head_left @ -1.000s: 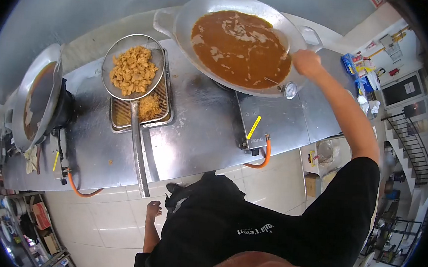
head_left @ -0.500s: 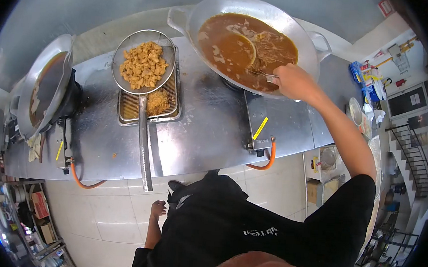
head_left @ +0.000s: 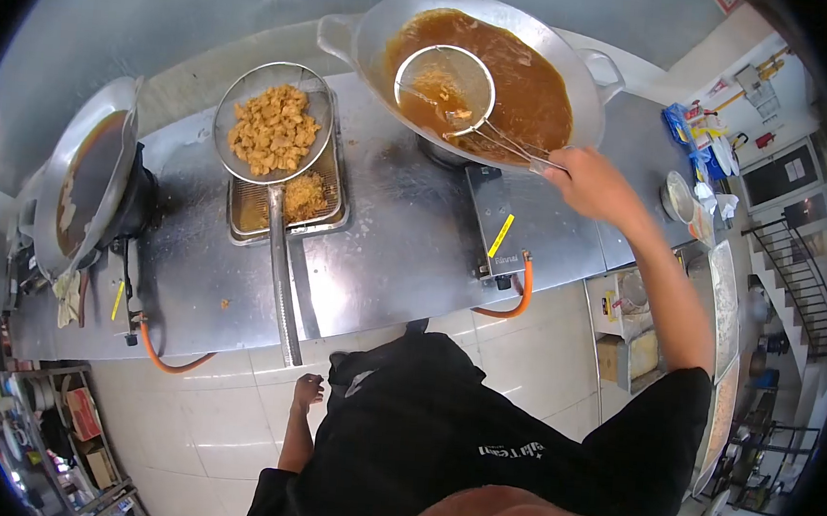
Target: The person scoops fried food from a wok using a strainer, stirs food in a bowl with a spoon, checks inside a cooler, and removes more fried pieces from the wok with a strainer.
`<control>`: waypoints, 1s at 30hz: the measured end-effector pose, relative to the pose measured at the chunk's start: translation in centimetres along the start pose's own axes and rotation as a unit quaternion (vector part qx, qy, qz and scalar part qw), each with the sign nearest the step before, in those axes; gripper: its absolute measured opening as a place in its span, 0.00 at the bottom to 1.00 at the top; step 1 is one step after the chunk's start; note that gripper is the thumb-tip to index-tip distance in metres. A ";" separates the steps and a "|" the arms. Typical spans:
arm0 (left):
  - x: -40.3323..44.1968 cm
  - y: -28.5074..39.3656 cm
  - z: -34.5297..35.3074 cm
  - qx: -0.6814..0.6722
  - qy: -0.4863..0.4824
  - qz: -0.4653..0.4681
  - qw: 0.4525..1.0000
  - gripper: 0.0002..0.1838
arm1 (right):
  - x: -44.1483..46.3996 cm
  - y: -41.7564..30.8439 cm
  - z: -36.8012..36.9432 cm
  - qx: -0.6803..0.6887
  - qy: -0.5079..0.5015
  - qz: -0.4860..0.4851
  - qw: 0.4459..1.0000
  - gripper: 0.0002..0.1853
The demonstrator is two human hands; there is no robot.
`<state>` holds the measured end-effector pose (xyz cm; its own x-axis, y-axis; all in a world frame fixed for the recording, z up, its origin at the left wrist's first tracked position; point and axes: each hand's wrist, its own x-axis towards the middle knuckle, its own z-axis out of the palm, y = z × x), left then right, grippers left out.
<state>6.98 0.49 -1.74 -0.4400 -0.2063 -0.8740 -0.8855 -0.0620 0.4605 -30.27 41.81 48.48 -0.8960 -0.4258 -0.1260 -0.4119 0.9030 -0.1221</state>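
My right hand grips the wire handle of a small round strainer. The strainer is over the brown liquid in a large metal wok, with a few small brown bits in its mesh. My left hand hangs low beside my body, below the table edge, with fingers curled; what it holds, if anything, is too small to make out. Left of the wok, a large long-handled skimmer full of fried brown pieces rests across a rectangular tray with a wire basket and crumbs.
A second wok of dark liquid stands at the left end of the metal table. Gas burners with orange hoses sit near the front edge. At right are a metal bowl and packets. Shelves stand lower left.
My right hand has moved from the wok's right rim toward its front. The small strainer, earlier in the liquid, is now raised over it. The view has shifted slightly.
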 end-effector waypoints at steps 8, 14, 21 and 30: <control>0.5 -2.2 -0.5 -0.012 -0.004 -0.004 1.000 0.11 | -2.6 -2.0 1.8 -0.008 0.082 0.057 0.995 0.09; -0.1 -2.4 -0.8 -0.013 0.011 -0.010 1.000 0.12 | -1.2 0.3 1.4 0.139 -0.011 0.091 0.986 0.11; 0.5 -4.5 -0.9 -0.060 0.028 -0.006 0.998 0.11 | 3.0 -6.3 1.6 0.131 0.076 0.005 0.989 0.10; -0.9 -6.5 -0.7 -0.107 0.046 -0.009 0.993 0.11 | 7.5 -16.0 13.7 -0.188 0.097 -0.122 0.970 0.13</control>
<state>13.18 0.36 -3.84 -0.4000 -0.2907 -0.8692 -0.8369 -0.2708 0.4757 -28.15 23.37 36.02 -0.7631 -0.6441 0.0531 -0.6148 0.7488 0.2476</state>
